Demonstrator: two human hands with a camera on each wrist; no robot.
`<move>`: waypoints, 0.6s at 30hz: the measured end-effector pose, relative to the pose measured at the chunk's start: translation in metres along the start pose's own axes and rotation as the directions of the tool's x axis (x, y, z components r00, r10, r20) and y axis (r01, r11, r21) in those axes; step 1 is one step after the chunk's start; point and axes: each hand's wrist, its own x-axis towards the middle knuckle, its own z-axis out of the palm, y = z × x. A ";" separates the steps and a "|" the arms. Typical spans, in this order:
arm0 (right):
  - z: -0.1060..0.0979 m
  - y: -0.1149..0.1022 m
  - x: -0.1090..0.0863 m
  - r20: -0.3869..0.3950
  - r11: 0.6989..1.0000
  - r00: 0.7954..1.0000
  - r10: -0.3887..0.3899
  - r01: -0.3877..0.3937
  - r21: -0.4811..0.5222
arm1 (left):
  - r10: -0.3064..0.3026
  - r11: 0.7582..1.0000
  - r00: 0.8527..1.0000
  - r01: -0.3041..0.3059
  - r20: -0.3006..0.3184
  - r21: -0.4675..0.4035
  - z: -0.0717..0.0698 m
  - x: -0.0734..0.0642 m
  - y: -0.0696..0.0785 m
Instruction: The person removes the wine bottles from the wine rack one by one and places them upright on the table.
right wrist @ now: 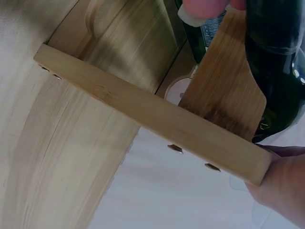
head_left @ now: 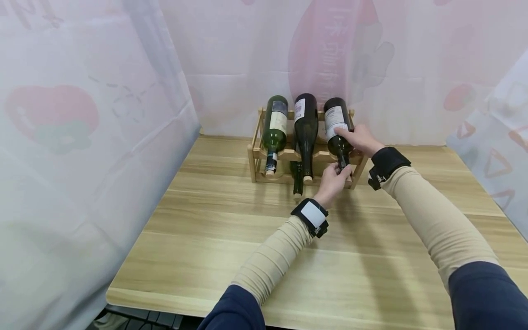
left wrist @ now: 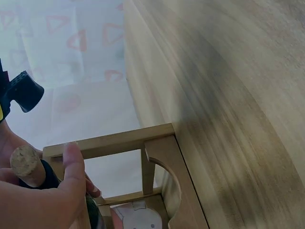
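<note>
Bottle (head_left: 336, 123) Was Held at Right End of Wooden Rack (head_left: 323, 156)

Its neck (head_left: 343, 159), the nearer end, was pinched near the cork (left wrist: 25, 161) by the left hand (head_left: 333, 184); farther back, the right hand (head_left: 362, 139) gripped it from the right side, thumb (head_left: 342, 132) on the label (head_left: 333, 115). Two more bottles (head_left: 275, 134) lay to its left, in the same rack.

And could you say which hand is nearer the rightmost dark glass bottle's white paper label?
Right: the right hand touches the white paper label; the left hand grips the neck, farther off.
</note>
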 end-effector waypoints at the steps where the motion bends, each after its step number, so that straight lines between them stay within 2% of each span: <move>1: 0.000 0.001 0.000 0.007 1.000 1.000 0.002 -0.002 -0.002 | 0.002 1.000 1.000 -0.002 0.006 0.001 0.000 0.000 -0.001; 5: -0.002 0.004 0.000 0.032 1.000 0.999 0.011 -0.011 -0.013 | 0.002 1.000 1.000 -0.002 0.029 -0.016 0.001 0.002 -0.005; 11: -0.005 0.009 0.000 0.024 1.000 1.000 0.014 -0.014 0.007 | -0.006 0.995 0.999 0.011 0.050 -0.097 0.005 0.007 -0.008; 18: -0.009 0.008 -0.001 0.009 0.999 1.000 0.025 -0.025 0.022 | 0.006 0.993 0.996 0.004 0.087 -0.115 0.009 0.013 -0.007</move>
